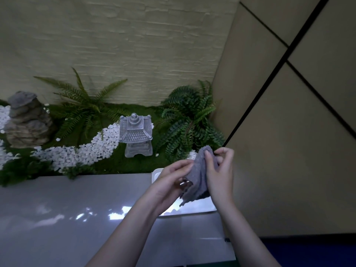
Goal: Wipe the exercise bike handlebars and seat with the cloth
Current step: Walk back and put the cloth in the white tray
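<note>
Two hands hold a grey cloth [198, 180] up in the air over a white tray [156, 173], which sits on a glossy grey counter [77, 209]. The right hand [219, 170] pinches the cloth's top edge with curled fingers. The left hand [171, 178] grips its left side between fingers and thumb. A stone lantern [135, 135] stands beyond among white pebbles [92, 149].
</note>
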Action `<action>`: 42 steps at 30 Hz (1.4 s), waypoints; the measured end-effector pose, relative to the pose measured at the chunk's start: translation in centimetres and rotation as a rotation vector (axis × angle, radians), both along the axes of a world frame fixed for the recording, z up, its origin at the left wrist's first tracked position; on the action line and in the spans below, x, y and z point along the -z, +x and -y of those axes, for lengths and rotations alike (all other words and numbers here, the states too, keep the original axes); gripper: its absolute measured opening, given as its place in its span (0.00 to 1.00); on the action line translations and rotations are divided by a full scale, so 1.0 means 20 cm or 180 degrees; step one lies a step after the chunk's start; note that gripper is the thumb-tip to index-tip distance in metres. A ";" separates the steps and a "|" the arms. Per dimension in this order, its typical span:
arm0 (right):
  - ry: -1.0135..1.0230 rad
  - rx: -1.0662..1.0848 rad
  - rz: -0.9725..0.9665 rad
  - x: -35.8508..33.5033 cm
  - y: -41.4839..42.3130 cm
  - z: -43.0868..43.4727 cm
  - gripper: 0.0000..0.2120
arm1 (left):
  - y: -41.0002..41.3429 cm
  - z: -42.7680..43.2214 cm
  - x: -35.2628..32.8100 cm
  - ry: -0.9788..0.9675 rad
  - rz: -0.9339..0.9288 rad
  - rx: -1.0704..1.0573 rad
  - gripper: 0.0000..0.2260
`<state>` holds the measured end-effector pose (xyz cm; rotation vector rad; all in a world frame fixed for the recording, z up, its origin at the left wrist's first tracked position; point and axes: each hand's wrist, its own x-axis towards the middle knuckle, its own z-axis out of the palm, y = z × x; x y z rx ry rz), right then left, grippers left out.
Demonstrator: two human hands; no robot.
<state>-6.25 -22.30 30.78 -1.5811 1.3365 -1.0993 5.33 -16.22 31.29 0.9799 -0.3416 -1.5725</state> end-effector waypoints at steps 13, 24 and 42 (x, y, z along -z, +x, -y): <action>-0.0102 0.0083 0.0340 0.01 0.00 -0.21 0.08 | -0.16 -0.04 0.00 0.0209 -0.0056 -0.0547 0.13; 0.0563 -0.0686 0.0728 0.08 -0.07 -0.30 0.17 | -0.12 -0.09 0.01 0.0386 0.0488 -0.0747 0.15; 0.1063 0.0284 0.1338 0.09 -0.07 -0.23 0.13 | -0.04 -0.16 0.03 0.0335 0.1772 -0.1442 0.05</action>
